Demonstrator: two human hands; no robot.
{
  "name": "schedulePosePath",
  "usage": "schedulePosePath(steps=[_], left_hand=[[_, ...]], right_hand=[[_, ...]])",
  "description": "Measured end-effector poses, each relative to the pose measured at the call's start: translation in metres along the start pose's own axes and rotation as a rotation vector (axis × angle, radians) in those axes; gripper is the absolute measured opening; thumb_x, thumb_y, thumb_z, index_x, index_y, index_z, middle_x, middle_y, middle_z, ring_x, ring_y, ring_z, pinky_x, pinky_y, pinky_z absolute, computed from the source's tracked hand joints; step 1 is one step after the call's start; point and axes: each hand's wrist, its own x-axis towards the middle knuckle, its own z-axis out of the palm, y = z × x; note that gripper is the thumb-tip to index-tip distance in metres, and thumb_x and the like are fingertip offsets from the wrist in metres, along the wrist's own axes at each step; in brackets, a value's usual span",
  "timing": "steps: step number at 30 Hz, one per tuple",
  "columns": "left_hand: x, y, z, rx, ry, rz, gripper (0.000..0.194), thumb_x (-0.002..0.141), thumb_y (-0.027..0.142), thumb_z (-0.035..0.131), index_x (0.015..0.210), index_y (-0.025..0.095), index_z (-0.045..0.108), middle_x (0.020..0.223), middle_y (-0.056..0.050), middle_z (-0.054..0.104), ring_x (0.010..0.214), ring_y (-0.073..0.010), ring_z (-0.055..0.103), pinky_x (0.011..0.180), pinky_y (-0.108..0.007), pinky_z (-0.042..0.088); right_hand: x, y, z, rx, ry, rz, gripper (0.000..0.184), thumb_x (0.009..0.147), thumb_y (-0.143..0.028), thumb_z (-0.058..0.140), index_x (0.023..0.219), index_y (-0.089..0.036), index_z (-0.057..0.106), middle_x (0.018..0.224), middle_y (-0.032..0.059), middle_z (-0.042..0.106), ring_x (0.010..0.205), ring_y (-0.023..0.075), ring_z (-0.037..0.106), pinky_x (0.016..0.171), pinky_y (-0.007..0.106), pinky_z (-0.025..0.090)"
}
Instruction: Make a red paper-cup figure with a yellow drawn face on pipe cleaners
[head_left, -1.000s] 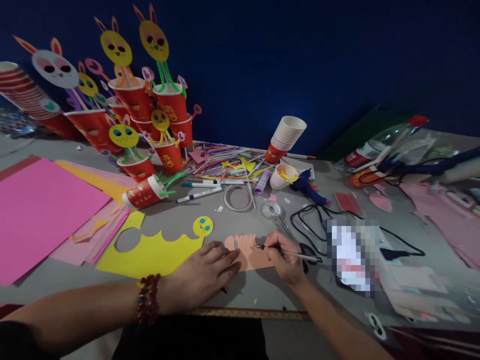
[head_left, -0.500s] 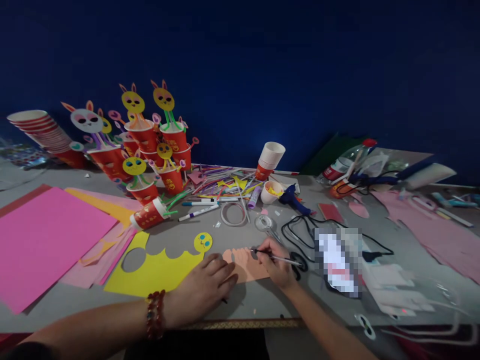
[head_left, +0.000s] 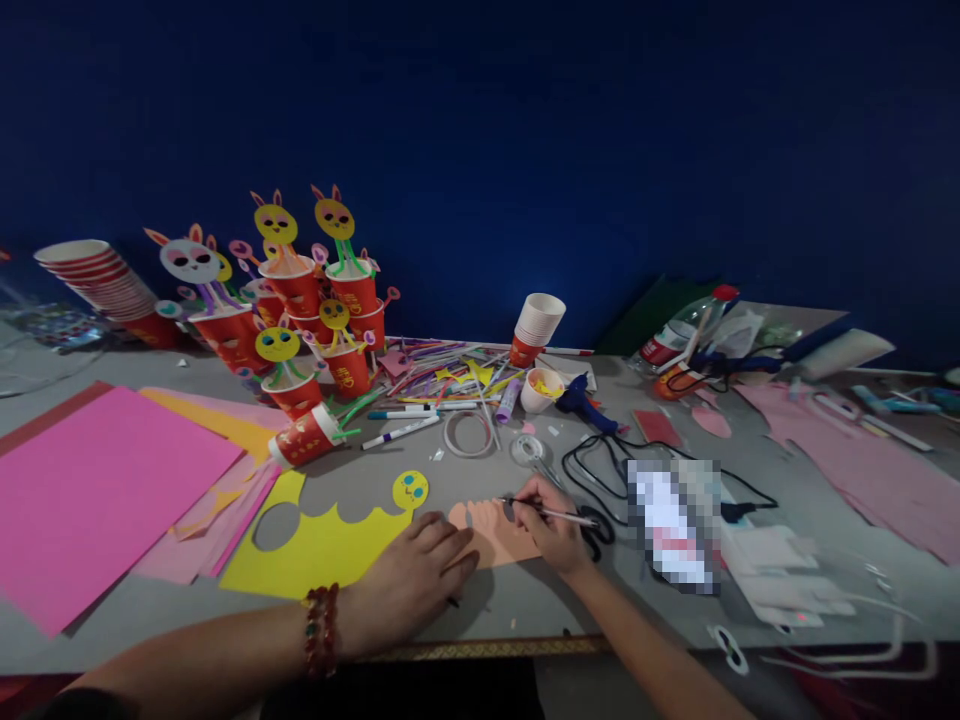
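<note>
My right hand (head_left: 551, 530) is closed around a pen (head_left: 564, 516), its tip resting on a piece of peach paper (head_left: 499, 548) with a scalloped, cut upper edge. My left hand (head_left: 420, 572) lies flat, fingers together, over the left edge of that paper. A small dark tip pokes out beneath it; what it belongs to is hidden. Left of this hand, and partly under the forearm, is a yellow sheet (head_left: 322, 545) with round cut-outs. A yellow paper face (head_left: 410, 490) lies just above it. Black-handled scissors (head_left: 598, 533) sit behind my right hand.
Red cups with paper rabbits (head_left: 341, 370) stand at the back left, by a pink sheet (head_left: 112, 490). Straws, markers (head_left: 401, 432) and tape (head_left: 469, 434) lie beyond my hands. To the right are a glue gun (head_left: 589, 402), its cable, a blurred-out object (head_left: 671, 525) and a bottle (head_left: 679, 330).
The view has shifted slightly, so the cups and sheets on the left appear lower and further right. Both hands and the pen stay almost where they were on the peach paper.
</note>
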Motion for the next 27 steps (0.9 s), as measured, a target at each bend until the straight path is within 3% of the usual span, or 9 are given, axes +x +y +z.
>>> schedulePosePath(steps=[6, 9, 12, 17, 22, 27], left_hand=[[0.000, -0.001, 0.000, -0.140, 0.095, -0.076, 0.025, 0.092, 0.018, 0.060, 0.117, 0.019, 0.061, 0.134, -0.010, 0.060, 0.122, -0.0264, 0.052, 0.109, -0.044, 0.039], [0.004, -0.003, -0.011, -0.274, 0.101, -0.153, 0.013, 0.092, 0.013, 0.056, 0.098, 0.019, 0.065, 0.115, -0.008, 0.066, 0.110, -0.0228, 0.056, 0.097, -0.037, 0.046], [0.007, -0.007, -0.023, -0.380, 0.057, -0.264, 0.014, 0.091, 0.010, 0.054, 0.088, 0.019, 0.065, 0.092, -0.005, 0.069, 0.090, -0.0193, 0.060, 0.082, -0.030, 0.047], [0.005, -0.010, -0.035, -0.555, -0.104, -0.472, 0.017, 0.097, 0.023, 0.050, 0.090, 0.018, 0.064, 0.081, -0.002, 0.070, 0.070, -0.0149, 0.062, 0.062, -0.022, 0.040], [0.002, -0.010, -0.041, -0.633, -0.137, -0.473, 0.017, 0.096, 0.029, 0.051, 0.092, 0.019, 0.065, 0.080, 0.000, 0.070, 0.069, -0.0134, 0.060, 0.060, -0.020, 0.037], [0.001, -0.010, -0.045, -0.530, -0.185, -0.422, 0.013, 0.092, 0.024, 0.053, 0.094, 0.020, 0.065, 0.082, -0.001, 0.071, 0.072, -0.0160, 0.064, 0.061, -0.021, 0.038]], right_hand=[[0.001, -0.010, -0.007, -0.010, 0.064, -0.116, 0.010, 0.089, -0.030, 0.060, 0.094, -0.022, 0.065, 0.078, 0.0029, 0.071, 0.072, 0.0199, 0.068, 0.067, 0.030, 0.054], [0.004, -0.026, -0.017, -0.035, 0.006, -0.201, 0.013, 0.091, -0.028, 0.060, 0.096, -0.022, 0.070, 0.090, 0.0058, 0.073, 0.082, 0.0212, 0.069, 0.074, 0.032, 0.054], [0.003, -0.045, -0.023, 0.081, -0.085, -0.107, 0.013, 0.092, -0.027, 0.057, 0.099, -0.022, 0.067, 0.082, 0.0042, 0.073, 0.074, 0.0194, 0.069, 0.066, 0.029, 0.053], [-0.015, -0.066, -0.012, 0.287, -0.102, 0.055, 0.006, 0.088, -0.028, 0.060, 0.089, -0.022, 0.061, 0.069, 0.0005, 0.069, 0.058, 0.0161, 0.062, 0.051, 0.025, 0.045], [-0.031, -0.077, 0.010, 0.350, -0.140, 0.096, 0.010, 0.082, -0.027, 0.060, 0.074, -0.021, 0.058, 0.054, -0.0027, 0.060, 0.049, 0.0141, 0.054, 0.048, 0.024, 0.041], [-0.034, -0.084, 0.026, 0.382, -0.161, 0.083, 0.009, 0.081, -0.025, 0.057, 0.072, -0.022, 0.058, 0.054, -0.0036, 0.058, 0.049, 0.0136, 0.053, 0.050, 0.024, 0.041]])
